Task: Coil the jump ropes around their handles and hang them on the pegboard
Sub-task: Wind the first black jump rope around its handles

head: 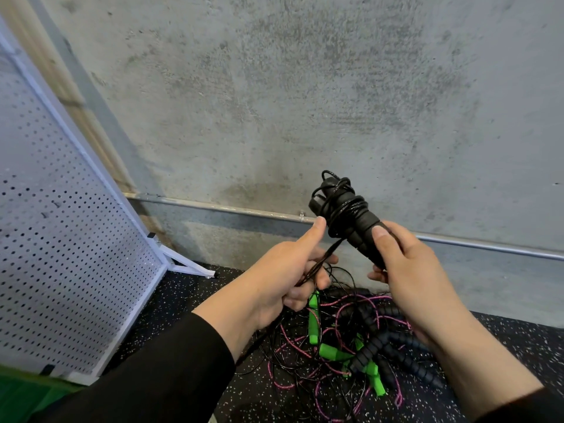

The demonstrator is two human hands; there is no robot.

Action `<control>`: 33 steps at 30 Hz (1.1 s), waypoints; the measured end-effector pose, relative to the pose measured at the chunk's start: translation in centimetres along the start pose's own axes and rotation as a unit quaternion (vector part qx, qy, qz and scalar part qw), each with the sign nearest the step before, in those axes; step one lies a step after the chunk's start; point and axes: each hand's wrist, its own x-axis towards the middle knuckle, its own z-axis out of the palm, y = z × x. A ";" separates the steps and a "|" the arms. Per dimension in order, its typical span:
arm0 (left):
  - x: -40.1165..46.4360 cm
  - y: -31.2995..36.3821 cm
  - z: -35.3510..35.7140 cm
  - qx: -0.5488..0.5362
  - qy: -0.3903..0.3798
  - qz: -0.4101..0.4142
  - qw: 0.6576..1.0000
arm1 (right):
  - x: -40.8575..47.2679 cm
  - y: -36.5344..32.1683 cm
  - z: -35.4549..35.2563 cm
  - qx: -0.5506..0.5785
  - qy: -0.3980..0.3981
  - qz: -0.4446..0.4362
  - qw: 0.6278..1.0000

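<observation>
My right hand (406, 267) grips two black jump rope handles (345, 215) held together and tilted up to the left, with black rope wound round their upper part. My left hand (293, 270) holds the loose black rope (331, 247) running down from the handles, thumb raised near the coil. Below my hands a tangled pile of jump ropes (345, 346) lies on the floor: black and pink cords, green handles and black ribbed handles. The white pegboard (61, 239) stands at the left.
A grey concrete wall (305, 102) fills the background, with a metal pipe (488, 247) running along its base. The floor (189, 300) is black speckled rubber. The pegboard's white foot (189, 267) juts out onto the floor. Something green (21, 401) shows at the bottom left.
</observation>
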 end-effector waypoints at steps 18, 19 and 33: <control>0.5 -0.4 0.2 -0.021 0.076 -0.004 0.997 | -0.1 1.7 0.6 -0.210 -0.015 -0.165 0.963; 0.5 -0.4 0.1 0.012 0.091 0.007 0.996 | -0.1 1.7 0.6 -0.214 -0.015 -0.168 0.962; 0.5 -0.6 -0.1 -0.027 0.099 -0.023 0.994 | -0.7 1.6 0.7 -0.249 -0.034 -0.227 0.941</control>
